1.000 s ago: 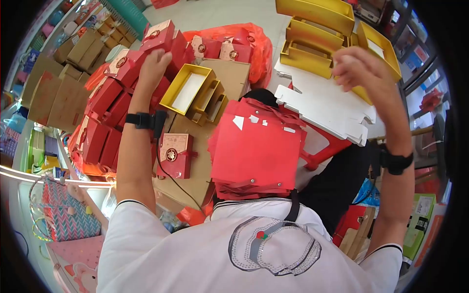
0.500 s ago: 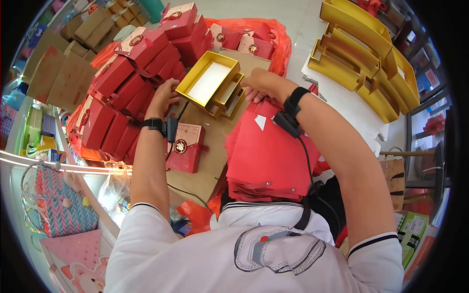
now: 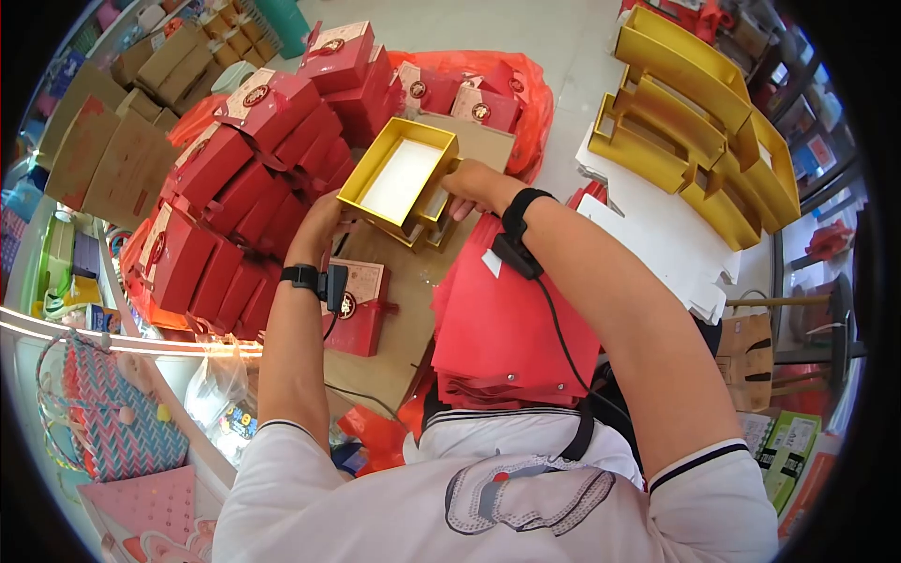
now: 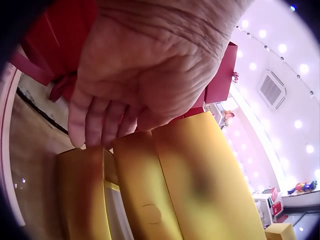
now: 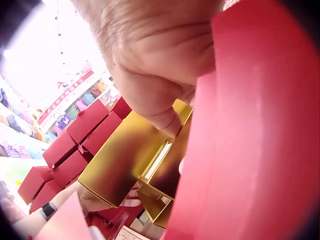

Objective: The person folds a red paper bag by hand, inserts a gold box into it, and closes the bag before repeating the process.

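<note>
A gold cardboard box with a white bottom lies above the brown cardboard, and smaller gold compartments show along its right side. My right hand grips the gold box at its right side, the thumb bent over an edge in the right wrist view. At the near left corner is my left hand, its fingers extended and fingertips right at the gold wall. Below it sits a closed red gift box with a round emblem, partly covered by the left wrist.
Red gift boxes are piled on the left over orange plastic. A stack of red sheets or bags lies on the lap. More gold boxes stand at right on white card. Cables hang from both wrists.
The right hand has come from the gold boxes at right across to the nearer gold box. The left hand has come down from the red pile to this box's left side.
</note>
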Motion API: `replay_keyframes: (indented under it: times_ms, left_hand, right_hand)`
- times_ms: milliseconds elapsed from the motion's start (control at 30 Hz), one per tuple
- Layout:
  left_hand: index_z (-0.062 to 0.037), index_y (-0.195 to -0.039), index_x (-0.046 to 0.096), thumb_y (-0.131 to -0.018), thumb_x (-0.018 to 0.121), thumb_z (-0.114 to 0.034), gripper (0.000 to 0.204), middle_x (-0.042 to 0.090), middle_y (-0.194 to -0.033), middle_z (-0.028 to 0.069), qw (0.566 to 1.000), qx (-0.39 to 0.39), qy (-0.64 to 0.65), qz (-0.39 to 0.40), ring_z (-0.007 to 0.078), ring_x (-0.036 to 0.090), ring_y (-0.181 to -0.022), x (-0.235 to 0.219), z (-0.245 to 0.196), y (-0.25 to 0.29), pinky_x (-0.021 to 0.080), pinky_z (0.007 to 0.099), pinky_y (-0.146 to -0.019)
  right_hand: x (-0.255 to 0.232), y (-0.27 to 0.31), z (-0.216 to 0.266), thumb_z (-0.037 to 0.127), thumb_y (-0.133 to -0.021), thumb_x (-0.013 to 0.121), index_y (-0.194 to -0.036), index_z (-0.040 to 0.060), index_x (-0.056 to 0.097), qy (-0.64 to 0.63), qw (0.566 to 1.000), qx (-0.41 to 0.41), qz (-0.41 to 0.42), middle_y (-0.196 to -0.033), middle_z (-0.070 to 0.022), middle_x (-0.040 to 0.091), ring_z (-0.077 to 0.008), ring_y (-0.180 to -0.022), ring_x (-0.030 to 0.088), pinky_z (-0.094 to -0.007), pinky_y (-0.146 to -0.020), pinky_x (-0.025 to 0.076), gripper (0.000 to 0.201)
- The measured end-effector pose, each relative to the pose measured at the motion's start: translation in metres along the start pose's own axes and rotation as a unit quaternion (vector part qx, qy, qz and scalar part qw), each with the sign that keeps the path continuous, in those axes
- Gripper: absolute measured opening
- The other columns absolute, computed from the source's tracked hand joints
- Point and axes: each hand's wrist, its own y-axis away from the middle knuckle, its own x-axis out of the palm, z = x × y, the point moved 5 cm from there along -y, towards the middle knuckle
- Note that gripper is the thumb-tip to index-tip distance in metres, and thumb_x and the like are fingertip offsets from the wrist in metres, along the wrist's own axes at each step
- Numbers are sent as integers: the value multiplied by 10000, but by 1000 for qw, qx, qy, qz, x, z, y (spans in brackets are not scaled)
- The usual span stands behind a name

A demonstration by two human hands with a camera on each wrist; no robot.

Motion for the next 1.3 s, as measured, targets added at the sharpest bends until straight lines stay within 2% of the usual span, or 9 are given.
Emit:
replay_keyframes:
  times_ms: [133, 200, 267, 300, 367, 433, 467, 1000, 1300]
  left_hand:
    - [-161, -1223, 700, -980, 535, -422, 393, 739, -1099, 10, 999, 33, 5, -16, 136, 675, -962, 7, -17, 14, 492, 305, -848]
    - [-144, -990, 696, -977, 523, -377, 290, 565, -687, -91, 995, 81, 54, -8, 46, 471, -555, 9, -24, 11, 340, 241, -531]
    - [-165, -914, 677, -993, 530, -322, 230, 509, -659, -95, 996, 74, 20, -40, 29, 439, -526, 15, -29, 14, 286, 241, -478]
    - [-98, -983, 674, -1002, 536, -359, 296, 573, -774, 27, 970, 136, -200, 31, 165, 521, -676, -2, 5, -37, 368, 315, -585]
    - [34, -1121, 668, -1021, 550, -433, 493, 702, -1005, 273, 715, 342, -607, 54, 437, 687, -976, -34, 72, -127, 532, 464, -798]
    - [31, -1282, 640, -1001, 574, -440, 552, 686, -1200, 291, 910, 230, -344, 40, 380, 651, -1178, 0, 35, -69, 492, 418, -967]
    - [31, -1267, 649, -987, 594, -446, 556, 700, -1196, 267, 928, 176, -329, 11, 363, 667, -1156, 11, 31, -61, 504, 412, -943]
    - [56, -907, 649, -909, 554, -173, 248, 651, -843, 325, 901, 158, -397, -78, 471, 683, -829, 45, -23, -25, 539, 514, -723]
    - [46, -909, 628, -929, 549, -216, 275, 654, -785, 262, 897, 231, -366, -88, 383, 659, -657, 21, -86, -20, 534, 449, -543]
  right_hand:
    - [-14, -3, 13, 169, -906, 501, -919, -56, 712, 105, 985, -113, -76, -811, -207, 753, -277, -614, 742, -419, -523, 569, 309]
    - [-24, 7, 21, 173, -908, 499, -830, -36, 715, 74, 991, -87, -76, -770, -212, 745, -259, -608, 742, -424, -517, 571, 310]
    - [-40, 33, 32, 173, -905, 507, -844, -27, 708, 59, 994, -62, -71, -752, -197, 746, -258, -611, 745, -410, -511, 573, 290]
    - [-47, 39, 31, 215, -923, 506, -897, -39, 707, 47, 995, -60, -62, -766, -176, 756, -238, -608, 742, -378, -501, 559, 325]
    - [-67, 59, 29, 262, -943, 503, -941, -59, 701, 24, 995, -76, -62, -771, -150, 761, -214, -600, 735, -338, -480, 536, 378]
    - [-86, 96, 27, 273, -949, 476, -901, -84, 690, -2, 994, -91, -64, -750, -140, 747, -214, -593, 730, -334, -465, 525, 419]
    - [-100, 118, 28, 275, -949, 468, -892, -82, 694, 27, 994, -76, -67, -746, -140, 744, -213, -599, 731, -331, -467, 524, 427]
    - [-298, 414, -29, 308, -937, 608, -896, 36, 706, 14, 963, -85, -256, -596, -28, 582, -91, -409, 484, -252, -369, 349, 292]
    - [-406, 476, -102, 347, -933, 647, -932, 62, 703, -41, 939, 48, -339, -735, -18, 689, -100, -533, 631, -219, -374, 313, 290]
